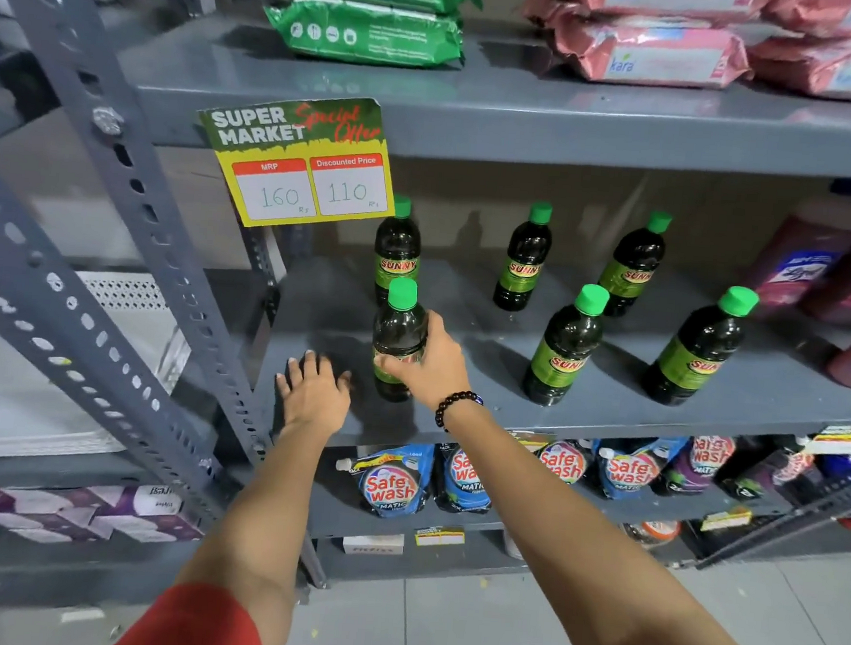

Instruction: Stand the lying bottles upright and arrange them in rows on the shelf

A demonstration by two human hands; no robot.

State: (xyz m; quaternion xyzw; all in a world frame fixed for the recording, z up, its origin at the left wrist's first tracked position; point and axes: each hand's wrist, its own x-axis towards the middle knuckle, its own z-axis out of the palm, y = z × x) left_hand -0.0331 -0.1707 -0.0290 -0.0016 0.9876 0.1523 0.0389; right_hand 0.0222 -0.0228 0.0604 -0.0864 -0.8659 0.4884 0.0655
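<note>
Right hand [430,368] gripping SUNNY bottle [398,335], price sign [298,162] reading 160, 110

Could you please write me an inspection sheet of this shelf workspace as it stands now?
Surface: grey metal shelf, bare at its front left.
Job's things: six green-capped bottles, all upright, in two loose rows of three; front left bottle, back left bottle, none lying.
Clutter: dark red bottles at the shelf's right end.
Hands: right hand wrapped around the front left bottle; left hand flat on the shelf, open, holding nothing.
Cables: nothing seen.
Surroundings: price card hanging from the shelf above; wipe packs above; detergent pouches below; tiled floor.
</note>
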